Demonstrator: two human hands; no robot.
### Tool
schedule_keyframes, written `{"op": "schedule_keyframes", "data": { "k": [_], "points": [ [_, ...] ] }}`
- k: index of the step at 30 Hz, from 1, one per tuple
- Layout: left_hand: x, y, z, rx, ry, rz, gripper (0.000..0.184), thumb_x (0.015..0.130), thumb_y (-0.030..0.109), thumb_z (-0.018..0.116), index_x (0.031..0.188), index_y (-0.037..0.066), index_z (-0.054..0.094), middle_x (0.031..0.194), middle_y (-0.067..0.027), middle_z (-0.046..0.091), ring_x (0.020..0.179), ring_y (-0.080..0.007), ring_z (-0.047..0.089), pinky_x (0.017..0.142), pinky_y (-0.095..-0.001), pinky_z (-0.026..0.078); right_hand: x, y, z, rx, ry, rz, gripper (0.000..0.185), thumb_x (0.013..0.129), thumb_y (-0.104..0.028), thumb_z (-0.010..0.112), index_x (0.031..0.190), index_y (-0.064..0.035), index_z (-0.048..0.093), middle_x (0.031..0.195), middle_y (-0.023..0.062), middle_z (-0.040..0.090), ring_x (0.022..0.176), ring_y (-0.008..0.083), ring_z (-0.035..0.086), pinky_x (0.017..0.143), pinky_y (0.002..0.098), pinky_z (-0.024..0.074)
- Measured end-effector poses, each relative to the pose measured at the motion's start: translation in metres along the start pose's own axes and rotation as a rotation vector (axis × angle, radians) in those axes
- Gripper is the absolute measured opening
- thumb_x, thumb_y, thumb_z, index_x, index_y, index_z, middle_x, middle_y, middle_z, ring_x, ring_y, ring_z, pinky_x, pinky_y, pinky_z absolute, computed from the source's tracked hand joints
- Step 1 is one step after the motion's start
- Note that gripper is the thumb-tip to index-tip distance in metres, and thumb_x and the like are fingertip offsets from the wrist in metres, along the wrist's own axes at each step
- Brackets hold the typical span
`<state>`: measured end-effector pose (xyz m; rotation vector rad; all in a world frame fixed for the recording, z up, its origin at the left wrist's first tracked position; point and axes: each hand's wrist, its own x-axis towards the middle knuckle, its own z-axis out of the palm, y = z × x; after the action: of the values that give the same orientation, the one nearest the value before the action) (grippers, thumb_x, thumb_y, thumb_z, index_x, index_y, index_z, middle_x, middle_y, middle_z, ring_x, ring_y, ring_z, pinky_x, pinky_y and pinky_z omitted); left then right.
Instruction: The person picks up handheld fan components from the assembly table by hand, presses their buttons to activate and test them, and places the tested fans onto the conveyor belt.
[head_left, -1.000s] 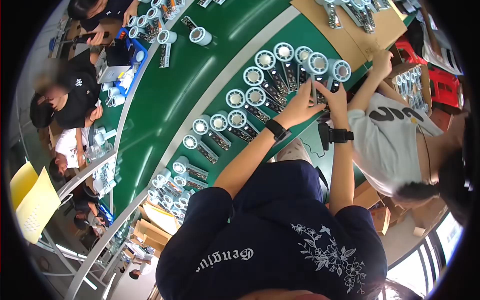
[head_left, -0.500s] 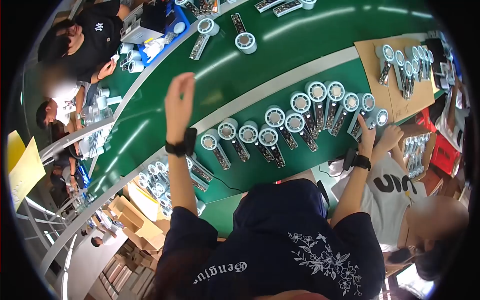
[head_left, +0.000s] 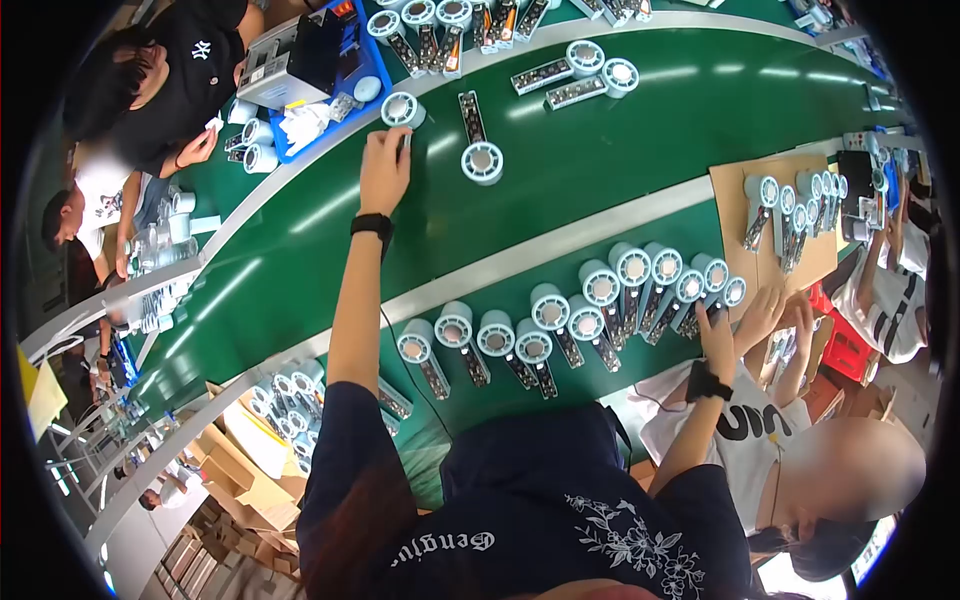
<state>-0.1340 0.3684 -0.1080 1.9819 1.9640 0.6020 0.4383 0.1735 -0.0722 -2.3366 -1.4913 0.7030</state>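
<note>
You lean over the green belt (head_left: 590, 150), your left hand (head_left: 384, 172) on a pale blue fan (head_left: 401, 109).
Your navy shirt (head_left: 545, 500) carries upside-down blackletter, roughly "Bengju"; across from you, a black shirt (head_left: 195, 60) bears an NY monogram. The row of fans (head_left: 533, 345) shows vented round heads, handles exposing circuit boards. Your left fingers are clamped on the fan's handle, near the belt's far rail; half a second ago they were raised, empty. Whether your right hand (head_left: 716, 340) grips anything at the row's end, you cannot tell.

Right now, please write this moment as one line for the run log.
left hand: at pale-blue unit on green belt | right hand: at right end of unit row | hold: unclear
</note>
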Motion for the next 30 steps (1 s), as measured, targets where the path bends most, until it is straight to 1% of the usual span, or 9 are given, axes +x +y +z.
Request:
{"op": "schedule_keyframes", "data": {
  "k": [4,7,8,11,14,18,21,27,30],
  "points": [
    [-0.002,0.012,0.005,0.016,0.042,0.011,0.045,0.083,-0.001,0.052,0.123,0.021,0.054,0.115,-0.018,0.047,0.1,-0.0359,0.053,0.085,-0.0404,0.045,-0.019,-0.053,-0.021,-0.505,-0.276,0.231,0.044,0.09,-0.037,0.058,0.106,0.0028,0.055,0.087,0.0179,0.065,0.083,0.0289,0.064,0.073,0.0384,0.0474],
    [0.001,0.006,0.011,0.072,0.144,0.094,0.055,0.081,-0.006,0.049,0.125,0.026,0.054,0.116,-0.0185,0.045,0.102,-0.035,0.052,0.089,-0.0402,0.045,-0.027,-0.08,-0.007,0.003,-0.287,0.079,0.03,0.088,-0.03,0.06,0.099,-0.002,0.058,0.076,0.0185,0.063,0.068,0.0343,0.062,0.061,0.0387,0.0459],
    [0.005,0.008,0.01,0.065,0.149,0.138,0.055,0.08,-0.007,0.05,0.124,0.026,0.056,0.117,-0.0176,0.045,0.103,-0.0344,0.051,0.089,-0.0396,0.045,-0.029,-0.089,-0.005,-0.001,-0.271,0.086,0.03,0.088,-0.03,0.06,0.099,-0.002,0.058,0.076,0.0185,0.063,0.068,0.0343,0.062,0.061,0.0387,0.0459],
    [0.007,0.015,0.007,0.05,0.138,0.212,0.055,0.079,-0.007,0.051,0.121,0.028,0.059,0.12,-0.0158,0.045,0.104,-0.0333,0.05,0.089,-0.0385,0.046,-0.046,-0.116,0.0,-0.015,-0.472,-0.041,0.027,0.09,-0.029,0.059,0.105,-0.0058,0.058,0.07,0.0101,0.057,0.061,0.0139,0.056,0.052,0.0275,0.0419],
    [0.028,0.021,0.001,0.071,-0.025,0.481,0.047,0.076,-0.003,0.058,0.111,0.028,0.065,0.125,-0.0117,0.046,0.103,-0.0296,0.052,0.087,-0.037,0.047,-0.063,-0.13,0.004,0.016,-0.531,-0.055,0.026,0.09,-0.027,0.059,0.105,-0.0057,0.059,0.068,0.009,0.056,0.058,0.0145,0.054,0.052,0.0279,0.0409],
    [0.042,0.035,-0.011,0.182,-0.285,0.544,0.04,0.073,-0.001,0.063,0.104,0.023,0.067,0.131,-0.0096,0.044,0.102,-0.0273,0.054,0.085,-0.0359,0.048,-0.074,-0.14,0.008,0.013,-0.522,-0.144,0.025,0.089,-0.024,0.06,0.106,-0.0064,0.059,0.066,0.0079,0.055,0.055,0.0145,0.051,0.052,0.0282,0.0403],
    [0.043,0.032,-0.005,0.325,-0.276,0.55,0.036,0.072,0.004,0.066,0.102,0.023,0.068,0.133,-0.0088,0.043,0.101,-0.0255,0.055,0.082,-0.0353,0.049,-0.084,-0.155,0.01,0.046,-0.538,-0.193,0.024,0.089,-0.023,0.06,0.107,-0.0072,0.059,0.066,0.008,0.055,0.055,0.0146,0.051,0.052,0.0282,0.0404],
    [-0.007,0.004,-0.03,0.343,-0.234,0.467,0.02,0.07,0.024,0.073,0.088,0.017,0.068,0.129,-0.0118,0.048,0.092,-0.0282,0.059,0.076,-0.037,0.051,-0.111,-0.22,0.027,0.196,-0.756,-0.299,0.024,0.089,-0.023,0.059,0.108,-0.0075,0.06,0.07,0.007,0.056,0.058,0.0138,0.051,0.055,0.0274,0.0405],
    [-0.066,0.018,-0.045,0.033,-0.135,-0.032,0.037,0.069,0.03,0.077,0.101,0.015,0.068,0.117,-0.0135,0.056,0.091,-0.0327,0.06,0.078,-0.0386,0.05,-0.133,-0.242,0.062,0.496,-0.795,-0.389,0.028,0.091,-0.019,0.058,0.115,-0.0043,0.055,0.094,0.0051,0.061,0.075,0.0116,0.054,0.067,0.0259,0.0446]
  ]
}}
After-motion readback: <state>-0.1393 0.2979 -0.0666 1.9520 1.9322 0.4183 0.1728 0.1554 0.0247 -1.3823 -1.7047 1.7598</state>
